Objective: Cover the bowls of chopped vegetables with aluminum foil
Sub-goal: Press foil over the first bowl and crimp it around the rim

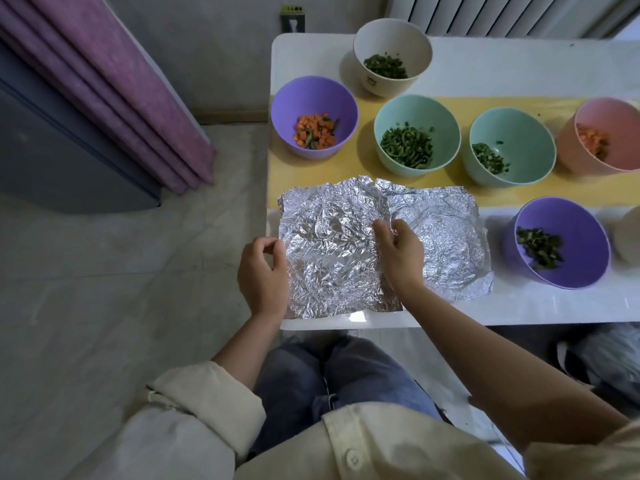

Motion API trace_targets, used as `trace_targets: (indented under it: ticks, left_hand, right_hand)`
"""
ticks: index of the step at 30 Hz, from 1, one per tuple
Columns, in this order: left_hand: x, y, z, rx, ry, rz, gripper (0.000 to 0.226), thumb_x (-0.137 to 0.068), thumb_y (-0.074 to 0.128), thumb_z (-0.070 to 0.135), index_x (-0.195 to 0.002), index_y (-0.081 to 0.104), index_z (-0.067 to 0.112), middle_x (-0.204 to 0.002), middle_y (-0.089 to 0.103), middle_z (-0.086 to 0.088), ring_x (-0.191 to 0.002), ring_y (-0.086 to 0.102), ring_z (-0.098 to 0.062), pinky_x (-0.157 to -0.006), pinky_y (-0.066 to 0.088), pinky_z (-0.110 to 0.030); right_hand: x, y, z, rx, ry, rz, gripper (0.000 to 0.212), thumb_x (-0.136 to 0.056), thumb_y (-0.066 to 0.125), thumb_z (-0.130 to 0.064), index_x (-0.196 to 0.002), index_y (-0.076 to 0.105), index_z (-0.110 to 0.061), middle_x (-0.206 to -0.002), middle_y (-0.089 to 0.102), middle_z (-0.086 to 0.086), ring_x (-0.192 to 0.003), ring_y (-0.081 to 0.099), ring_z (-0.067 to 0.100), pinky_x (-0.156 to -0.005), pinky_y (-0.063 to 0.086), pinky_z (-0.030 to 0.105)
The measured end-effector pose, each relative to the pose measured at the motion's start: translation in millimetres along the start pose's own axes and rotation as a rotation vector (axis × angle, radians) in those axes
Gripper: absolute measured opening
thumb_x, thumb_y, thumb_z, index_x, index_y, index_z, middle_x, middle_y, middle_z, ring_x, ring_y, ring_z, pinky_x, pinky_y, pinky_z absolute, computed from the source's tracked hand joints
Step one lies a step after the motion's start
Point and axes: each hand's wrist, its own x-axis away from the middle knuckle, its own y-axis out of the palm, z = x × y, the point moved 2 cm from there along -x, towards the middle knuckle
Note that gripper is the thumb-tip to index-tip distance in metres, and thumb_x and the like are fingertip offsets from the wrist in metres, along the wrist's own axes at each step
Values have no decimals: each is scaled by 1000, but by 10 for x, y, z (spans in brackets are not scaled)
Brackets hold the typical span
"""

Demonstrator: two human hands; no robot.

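A crumpled foil sheet [332,251] lies at the table's near left corner. My left hand [261,275] pinches its left edge. My right hand [398,251] pinches its right edge. A second foil sheet [450,237] lies under and to the right of it. Open bowls stand beyond: a purple bowl [313,88] with carrot cubes, a cream bowl [391,32] with greens, two teal bowls [417,109] [519,126] with chopped greens, a pink bowl [602,116] with carrot, and a purple bowl [568,216] with greens at the right.
The white table [519,306] carries a yellow runner [346,164]. A pale object [628,237] shows at the right edge. Purple curtains [114,88] hang at the left over a tiled floor. A radiator [502,12] stands behind the table.
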Motion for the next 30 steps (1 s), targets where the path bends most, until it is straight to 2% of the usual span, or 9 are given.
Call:
trace_targets:
  ticks: [3, 10, 15, 19, 21, 23, 25, 28, 30]
  left_hand:
    - [26, -6, -41, 3, -8, 9, 16, -97, 60, 24, -94, 67, 10, -92, 70, -4, -83, 62, -20, -68, 34, -22]
    - [58, -36, -37, 101, -84, -1, 20, -99, 56, 21, -95, 66, 4, -84, 65, 0, -74, 56, -13, -66, 35, -23]
    - [48, -32, -102, 216, -161, -85, 18, -100, 54, 18, -96, 64, 5, -75, 59, 5, -66, 52, -2, -61, 39, -15]
    - [-15, -14, -115, 240, -187, -146, 14, -100, 52, 19, -91, 58, 11, -71, 53, 9, -64, 48, -10, -63, 39, -29]
    - [10, -60, -82, 162, -168, -111, 12, -97, 53, 23, -94, 56, 12, -80, 57, 5, -72, 53, -16, -68, 45, -36]
    - [52, -140, -22, 17, -15, 63, 22, -91, 55, 26, -103, 56, 8, -103, 58, -7, -92, 55, -25, -83, 44, -40]
    - [120, -179, 131, -107, 243, 177, 29, -86, 56, 22, -109, 58, 5, -117, 54, -16, -108, 47, -29, -90, 35, -39]
    - [207, -66, 404, -207, 582, 32, 27, -87, 53, 20, -110, 62, 9, -127, 54, -15, -116, 44, -30, -97, 33, -42]
    - [213, 23, 504, -272, 683, -62, 32, -87, 52, 21, -114, 62, 9, -137, 52, -15, -125, 42, -31, -105, 32, -44]
  right_hand:
    - [-8, 42, 28, 78, -1, -3, 43, -100, 45, -45, -67, 37, -20, -55, 38, -4, -51, 32, 14, -53, 23, 32]
    - [-45, 69, 74, 154, -2, -7, 45, -97, 52, -47, -73, 51, -8, -57, 50, 2, -51, 41, 18, -52, 27, 31]
    - [19, 100, 94, -29, 19, 13, 45, -96, 55, -44, -63, 35, -20, -53, 34, -6, -51, 28, 12, -53, 20, 31]
    - [17, 104, 82, -90, 41, -8, 44, -97, 55, -43, -64, 35, -20, -51, 33, -8, -49, 26, 10, -53, 19, 30]
    - [7, 98, 82, -80, 42, -24, 44, -96, 55, -43, -64, 36, -21, -51, 33, -8, -49, 26, 10, -52, 19, 30]
    - [-2, 84, 79, -57, 29, -35, 44, -96, 56, -43, -64, 36, -20, -52, 33, -7, -50, 27, 11, -53, 20, 30]
    - [7, 59, 64, -29, 20, -36, 44, -95, 57, -44, -64, 36, -20, -52, 34, -7, -48, 27, 10, -52, 19, 30]
    - [43, 15, 30, 44, 19, -28, 34, -93, 57, -49, -81, 53, -18, -57, 45, -8, -49, 39, 7, -50, 27, 27]
    - [66, -34, 26, 60, -9, 31, 41, -92, 57, -52, -109, 57, -16, -83, 56, -3, -71, 53, 10, -61, 41, 28]
